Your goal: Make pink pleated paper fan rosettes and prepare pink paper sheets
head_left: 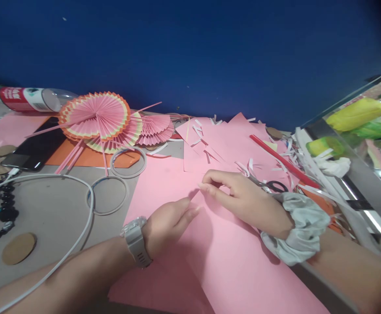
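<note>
A large pink paper sheet (252, 266) lies under and between my hands, over more pink paper. My right hand (243, 196), with a pale scrunchie (298, 229) round the wrist, pinches the sheet's raised edge between thumb and fingertips. Just to its left is my left hand (167, 222), wearing a grey watch (137, 242). Its thumb and fingers close around the paper near the same edge; the fingers underneath are partly hidden. Dark-handled scissors (277, 186) lie behind my right wrist.
Pleated paper fans (95, 115), a bottle (27, 99) and a black phone (35, 148) are at the back left. A white cable (90, 209) crosses my left forearm. White rings (108, 196) lie nearby. Paper scraps and a red strip (282, 159) lie at the right. A blue partition (190, 52) stands behind.
</note>
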The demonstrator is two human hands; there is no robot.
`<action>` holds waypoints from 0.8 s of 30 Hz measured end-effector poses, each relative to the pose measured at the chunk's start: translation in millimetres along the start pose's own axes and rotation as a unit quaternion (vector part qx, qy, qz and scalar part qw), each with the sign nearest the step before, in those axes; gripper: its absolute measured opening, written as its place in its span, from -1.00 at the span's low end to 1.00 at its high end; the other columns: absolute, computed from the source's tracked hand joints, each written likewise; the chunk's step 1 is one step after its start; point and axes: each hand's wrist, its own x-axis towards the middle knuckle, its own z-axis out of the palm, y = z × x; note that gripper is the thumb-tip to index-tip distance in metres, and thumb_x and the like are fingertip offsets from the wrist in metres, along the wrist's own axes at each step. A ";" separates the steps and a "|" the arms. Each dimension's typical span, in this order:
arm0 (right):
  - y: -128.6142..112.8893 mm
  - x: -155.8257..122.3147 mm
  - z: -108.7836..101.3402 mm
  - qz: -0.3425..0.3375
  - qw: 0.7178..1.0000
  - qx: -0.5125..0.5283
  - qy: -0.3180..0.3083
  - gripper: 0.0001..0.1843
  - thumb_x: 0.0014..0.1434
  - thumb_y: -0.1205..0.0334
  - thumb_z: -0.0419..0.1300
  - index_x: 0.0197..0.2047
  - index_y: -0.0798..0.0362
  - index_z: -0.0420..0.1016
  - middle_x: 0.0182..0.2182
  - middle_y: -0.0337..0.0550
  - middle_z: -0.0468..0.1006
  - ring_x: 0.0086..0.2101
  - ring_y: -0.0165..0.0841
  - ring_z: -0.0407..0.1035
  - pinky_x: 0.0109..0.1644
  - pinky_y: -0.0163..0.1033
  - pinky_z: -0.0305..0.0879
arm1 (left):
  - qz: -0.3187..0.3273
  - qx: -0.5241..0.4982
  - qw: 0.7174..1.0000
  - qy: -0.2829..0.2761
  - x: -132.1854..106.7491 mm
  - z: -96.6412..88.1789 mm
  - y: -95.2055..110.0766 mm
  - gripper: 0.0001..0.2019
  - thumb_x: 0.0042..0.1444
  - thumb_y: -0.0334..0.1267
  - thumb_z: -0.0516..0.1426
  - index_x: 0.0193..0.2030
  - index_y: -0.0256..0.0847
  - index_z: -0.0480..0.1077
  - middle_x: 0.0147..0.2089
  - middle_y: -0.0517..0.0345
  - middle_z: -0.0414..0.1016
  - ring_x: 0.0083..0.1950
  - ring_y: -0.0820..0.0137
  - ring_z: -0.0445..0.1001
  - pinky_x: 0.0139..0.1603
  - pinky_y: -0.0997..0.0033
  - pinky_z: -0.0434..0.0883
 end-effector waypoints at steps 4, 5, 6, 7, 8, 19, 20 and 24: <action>-0.1 0.1 0.7 0.001 1.000 -0.006 0.001 -0.77 0.24 0.17 -0.06 -0.42 0.03 0.24 -0.49 -0.34 0.33 -0.43 -0.45 0.22 -0.32 -0.31 0.09 | -0.003 0.008 1.000 -0.002 -0.3 -0.2 0.6 -0.68 0.26 -0.06 -0.18 -0.43 -0.16 0.13 -0.54 0.32 0.15 -0.49 0.46 0.18 -0.48 0.43 0.08; -0.1 0.1 0.7 0.002 1.000 -0.007 0.001 -0.77 0.24 0.17 -0.06 -0.43 0.03 0.24 -0.49 -0.34 0.33 -0.43 -0.45 0.22 -0.33 -0.31 0.08 | -0.003 0.010 1.000 -0.002 -0.1 -0.4 0.7 -0.68 0.26 -0.06 -0.18 -0.44 -0.16 0.12 -0.54 0.31 0.15 -0.49 0.46 0.18 -0.48 0.42 0.08; -0.1 0.1 0.6 0.003 1.000 -0.008 0.001 -0.77 0.25 0.17 -0.06 -0.43 0.03 0.23 -0.49 -0.33 0.33 -0.44 -0.45 0.21 -0.33 -0.31 0.08 | -0.003 0.011 1.000 -0.001 0.1 -0.5 0.7 -0.68 0.26 -0.06 -0.18 -0.44 -0.16 0.12 -0.54 0.32 0.15 -0.49 0.46 0.18 -0.48 0.42 0.08; 0.0 0.1 0.5 0.002 1.000 -0.008 0.001 -0.76 0.25 0.17 -0.06 -0.43 0.03 0.23 -0.49 -0.33 0.33 -0.44 -0.45 0.21 -0.34 -0.31 0.08 | -0.004 0.013 1.000 0.000 0.4 -0.5 0.6 -0.68 0.26 -0.06 -0.17 -0.44 -0.16 0.11 -0.54 0.32 0.14 -0.49 0.46 0.17 -0.48 0.42 0.07; 0.1 0.1 0.5 0.003 1.000 -0.008 0.001 -0.76 0.25 0.16 -0.07 -0.43 0.03 0.23 -0.50 -0.32 0.32 -0.44 -0.44 0.21 -0.34 -0.31 0.08 | -0.004 0.014 1.000 0.001 0.6 -0.5 0.5 -0.68 0.26 -0.06 -0.17 -0.45 -0.16 0.10 -0.54 0.32 0.14 -0.49 0.46 0.17 -0.48 0.42 0.07; 1.3 0.3 1.7 0.006 1.000 0.002 0.005 -0.74 0.25 0.12 -0.08 -0.43 0.03 0.23 -0.50 -0.31 0.31 -0.44 -0.44 0.20 -0.33 -0.30 0.09 | -0.005 0.013 1.000 0.003 0.2 0.5 -0.6 -0.66 0.25 -0.03 -0.17 -0.48 -0.14 0.04 -0.58 0.35 0.12 -0.54 0.48 0.14 -0.52 0.42 0.03; 1.3 0.1 1.8 0.006 1.000 0.001 0.006 -0.74 0.25 0.12 -0.07 -0.43 0.03 0.23 -0.50 -0.31 0.31 -0.44 -0.43 0.20 -0.33 -0.30 0.09 | -0.006 0.013 1.000 0.004 0.1 0.6 -0.6 -0.66 0.25 -0.02 -0.17 -0.49 -0.14 0.04 -0.58 0.35 0.12 -0.55 0.48 0.14 -0.53 0.41 0.03; 1.9 -0.8 2.7 0.010 1.000 0.007 0.007 -0.73 0.25 0.12 -0.08 -0.42 0.03 0.24 -0.49 -0.30 0.32 -0.44 -0.43 0.20 -0.32 -0.29 0.10 | -0.013 0.016 1.000 0.008 -0.4 1.7 -1.8 -0.65 0.24 0.00 -0.17 -0.49 -0.14 0.05 -0.58 0.34 0.15 -0.55 0.47 0.14 -0.52 0.41 0.02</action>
